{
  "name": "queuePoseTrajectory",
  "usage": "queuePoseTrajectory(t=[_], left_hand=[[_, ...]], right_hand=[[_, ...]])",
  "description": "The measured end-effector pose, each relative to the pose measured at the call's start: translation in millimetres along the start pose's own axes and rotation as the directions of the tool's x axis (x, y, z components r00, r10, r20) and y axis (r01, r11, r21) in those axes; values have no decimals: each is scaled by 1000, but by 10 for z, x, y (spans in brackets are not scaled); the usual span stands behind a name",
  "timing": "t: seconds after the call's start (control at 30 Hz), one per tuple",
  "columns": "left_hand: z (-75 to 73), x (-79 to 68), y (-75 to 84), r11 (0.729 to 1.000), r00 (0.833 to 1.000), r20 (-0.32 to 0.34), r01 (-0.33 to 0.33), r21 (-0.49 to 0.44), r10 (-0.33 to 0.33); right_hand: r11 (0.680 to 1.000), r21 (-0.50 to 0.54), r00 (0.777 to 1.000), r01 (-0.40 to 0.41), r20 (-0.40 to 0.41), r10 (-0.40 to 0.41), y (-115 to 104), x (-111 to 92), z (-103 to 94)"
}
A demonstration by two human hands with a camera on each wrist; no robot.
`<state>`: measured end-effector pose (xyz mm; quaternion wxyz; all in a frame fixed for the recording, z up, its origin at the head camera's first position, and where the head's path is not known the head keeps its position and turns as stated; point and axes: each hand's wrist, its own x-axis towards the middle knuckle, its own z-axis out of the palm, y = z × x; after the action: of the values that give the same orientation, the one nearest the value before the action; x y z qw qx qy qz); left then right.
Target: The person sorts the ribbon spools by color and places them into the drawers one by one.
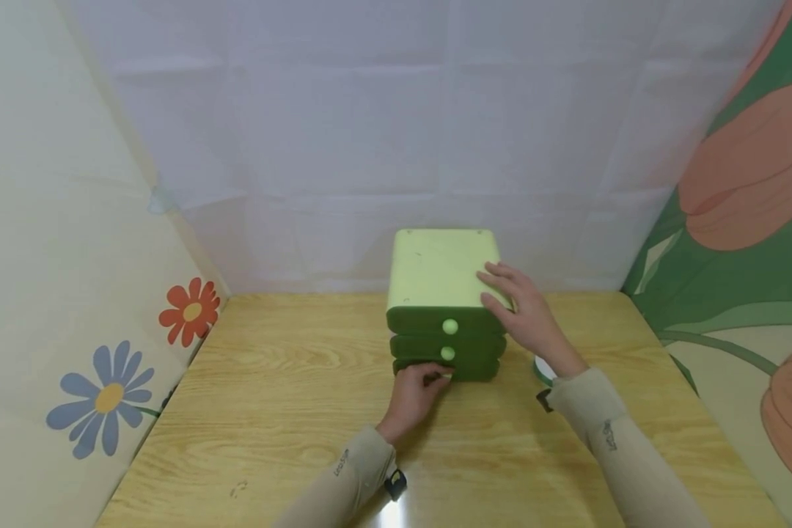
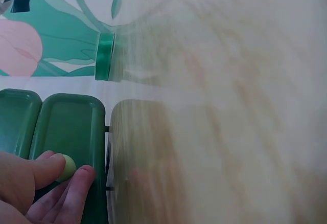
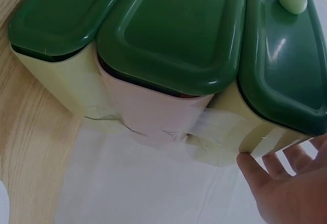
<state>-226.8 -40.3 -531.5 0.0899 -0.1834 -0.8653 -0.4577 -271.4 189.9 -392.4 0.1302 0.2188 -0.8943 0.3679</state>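
Observation:
A small chest of drawers with a pale green top and dark green fronts stands on the table against the back wall. My left hand pinches the round knob of the bottom drawer between thumb and fingers. The two upper drawers keep their pale knobs in sight. My right hand rests on the right edge of the top, fingers spread. In the right wrist view, that hand's thumb touches the chest's side.
A round white item with a green rim lies on the wooden table right of the chest, partly behind the right forearm. A white sheet hangs behind. Flower-patterned panels stand at both sides.

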Motion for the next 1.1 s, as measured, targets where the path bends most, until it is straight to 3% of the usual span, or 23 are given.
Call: queuePoseTrajectory(t=[0.47, 1.1], left_hand=[[-34, -114, 69, 1000, 999, 53, 10, -21, -9], [-97, -436, 156, 999, 995, 99, 27, -27, -24]], right_hand=[[1000, -5, 1000, 5, 10, -5, 9, 15, -8], [1000, -6, 1000, 2, 18, -2, 16, 15, -8]])
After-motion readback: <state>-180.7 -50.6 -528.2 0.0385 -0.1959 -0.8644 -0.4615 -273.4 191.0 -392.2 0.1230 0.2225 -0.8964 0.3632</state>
